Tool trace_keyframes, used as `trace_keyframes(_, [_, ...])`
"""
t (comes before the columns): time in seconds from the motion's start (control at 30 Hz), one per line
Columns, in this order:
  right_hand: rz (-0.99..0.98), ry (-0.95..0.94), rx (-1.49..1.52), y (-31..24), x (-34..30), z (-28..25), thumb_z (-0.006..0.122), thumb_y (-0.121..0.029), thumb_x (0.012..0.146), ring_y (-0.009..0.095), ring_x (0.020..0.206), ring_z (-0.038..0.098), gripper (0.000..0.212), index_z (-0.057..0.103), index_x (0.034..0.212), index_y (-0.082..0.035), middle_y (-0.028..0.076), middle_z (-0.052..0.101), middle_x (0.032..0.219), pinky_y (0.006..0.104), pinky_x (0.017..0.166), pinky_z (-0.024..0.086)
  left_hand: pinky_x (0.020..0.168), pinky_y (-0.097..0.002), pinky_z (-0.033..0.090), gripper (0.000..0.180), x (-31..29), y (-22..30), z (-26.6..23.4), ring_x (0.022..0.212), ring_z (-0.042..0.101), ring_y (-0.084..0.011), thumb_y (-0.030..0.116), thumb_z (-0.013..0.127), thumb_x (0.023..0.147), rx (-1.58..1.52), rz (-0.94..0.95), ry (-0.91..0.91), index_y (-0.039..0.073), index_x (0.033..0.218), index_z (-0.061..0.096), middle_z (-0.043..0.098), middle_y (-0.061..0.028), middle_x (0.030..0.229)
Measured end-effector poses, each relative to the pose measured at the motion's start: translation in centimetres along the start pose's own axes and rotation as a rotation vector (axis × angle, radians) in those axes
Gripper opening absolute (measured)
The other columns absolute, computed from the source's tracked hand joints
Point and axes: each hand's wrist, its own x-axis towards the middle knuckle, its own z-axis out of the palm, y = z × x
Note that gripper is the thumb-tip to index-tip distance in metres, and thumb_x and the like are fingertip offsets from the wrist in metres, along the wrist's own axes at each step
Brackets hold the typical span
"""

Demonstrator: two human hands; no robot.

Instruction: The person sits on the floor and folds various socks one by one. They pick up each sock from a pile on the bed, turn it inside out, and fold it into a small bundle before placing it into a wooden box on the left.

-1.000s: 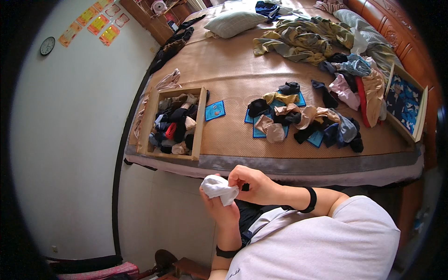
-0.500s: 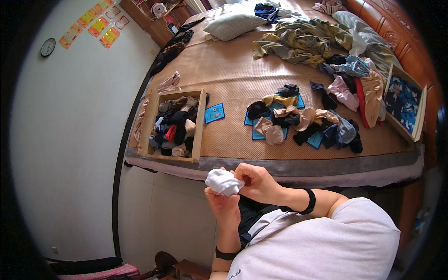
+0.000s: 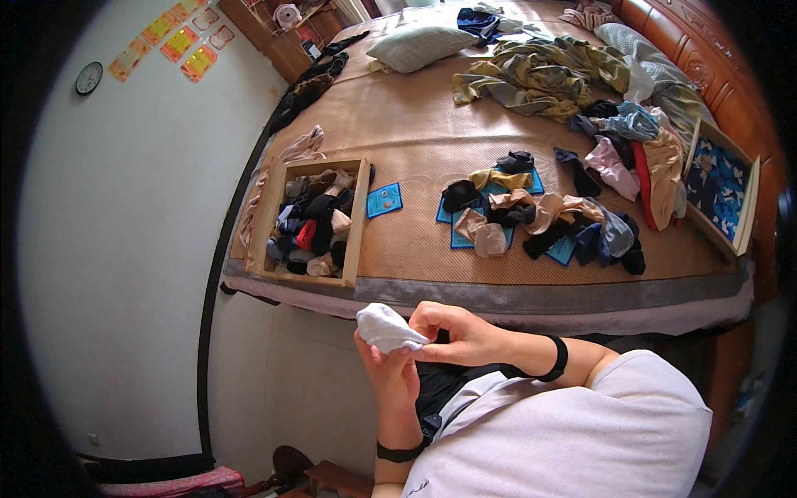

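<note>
A white sock point(image 3: 385, 327), bunched into a compact bundle, is held up between my two hands just in front of the bed's near edge. My left hand point(image 3: 388, 373) grips it from below, thumb and fingers closed around its underside. With pinched fingers, my right hand point(image 3: 457, 334) has hold of the sock's right end. Beyond them on the bed, a wooden drawer point(image 3: 359, 224) holds several rolled socks in black, grey, beige and red. Loose socks point(image 3: 544, 213) in black, beige, mustard and blue lie in a heap to the right, partly over blue flat packets.
A single blue packet point(image 3: 383, 200) lies beside the drawer. Further right are more clothes point(image 3: 614, 166) and a second wooden drawer point(image 3: 747, 207) with a blue patterned lining, tilted. A crumpled blanket point(image 3: 544, 75) and a pillow point(image 3: 422, 47) lie at the back. A white wall point(image 3: 108, 249) stands left.
The sock bundle has shifted slightly left and looks smoother and more pointed toward my right fingers. Both hands have moved a little left and keep their hold.
</note>
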Motion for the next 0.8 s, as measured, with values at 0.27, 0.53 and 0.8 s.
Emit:
trace_keyframes(0.27, [-0.109,0.268,-0.415,-0.3,0.0,1.2,0.068,-0.005,0.079,0.017,0.056,0.050,0.019,0.048,0.076,-0.005,0.005,0.050,0.066,0.0298,0.050,0.041,0.089,-0.0283,0.047,0.051,-0.1,-0.5,0.4,0.100,0.056,-0.0138,-0.003,0.075,0.077,0.094,0.136,0.073,0.012,0.117,0.046,0.054,-0.0013,0.109])
trace_keyframes(0.53, [-0.339,0.079,-0.515,-0.2,-0.9,2.8,0.068,-0.005,0.071,0.024,0.057,0.056,0.019,0.050,0.074,-0.009,0.006,0.053,0.064,0.0342,0.052,0.045,0.073,-0.0249,0.051,0.043,0.7,-1.0,0.6,0.087,0.058,-0.0119,-0.003,0.071,0.081,0.197,0.162,0.332,0.011,0.114,0.047,0.056,-0.0005,0.103])
trace_keyframes(0.8, [-0.259,0.421,-0.431,-1.0,0.6,0.0,0.076,-0.007,0.077,0.019,0.074,0.060,0.020,0.057,0.085,-0.005,0.009,0.058,0.090,0.0291,0.059,0.050,0.058,-0.0207,0.054,0.055,0.5,0.2,0.6,0.089,0.062,-0.0140,-0.001,0.073,0.078,0.133,0.093,0.115,0.011,0.124,0.045,0.058,-0.0042,0.108])
